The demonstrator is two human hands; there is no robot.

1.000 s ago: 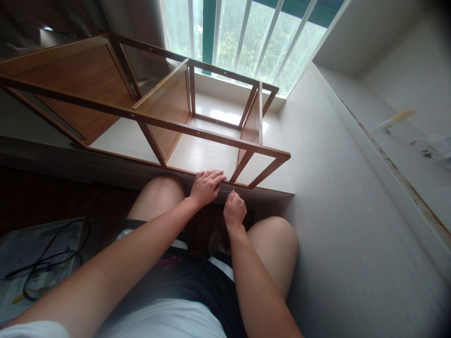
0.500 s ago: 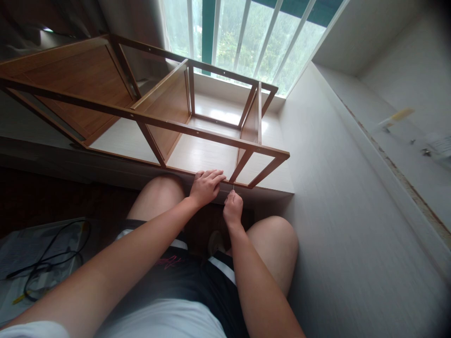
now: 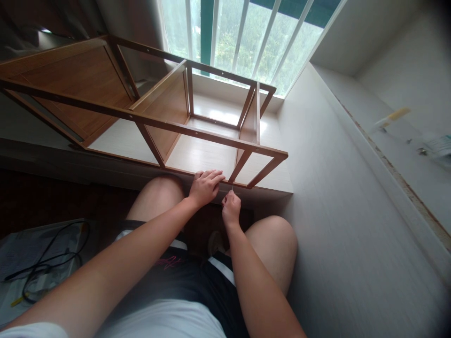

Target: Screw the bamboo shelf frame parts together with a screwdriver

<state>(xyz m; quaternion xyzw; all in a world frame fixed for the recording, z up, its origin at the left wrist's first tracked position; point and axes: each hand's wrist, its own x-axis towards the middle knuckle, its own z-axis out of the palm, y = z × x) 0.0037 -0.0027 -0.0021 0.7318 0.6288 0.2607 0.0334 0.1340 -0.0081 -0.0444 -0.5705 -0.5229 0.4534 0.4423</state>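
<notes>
A brown wooden shelf frame lies on its side on a pale ledge, with panels standing across it. My left hand rests over its near lower rail, fingers together and bent across the wood; the thumb is hidden. Just right of it, below the same rail, my right hand is closed around a thin metal tool. Only the slim shaft shows, pointing up to the rail near an upright; the handle end is hidden in the fist. Small round holes dot the upper rails.
The pale ledge ends at a grey-white panel on the right. A barred window is behind. At lower left lie a black cable and a plastic-wrapped packet. My knees flank both hands.
The view has shifted slightly. My right hand has turned a little around the tool at the rail; my left hand keeps its place on the frame.
</notes>
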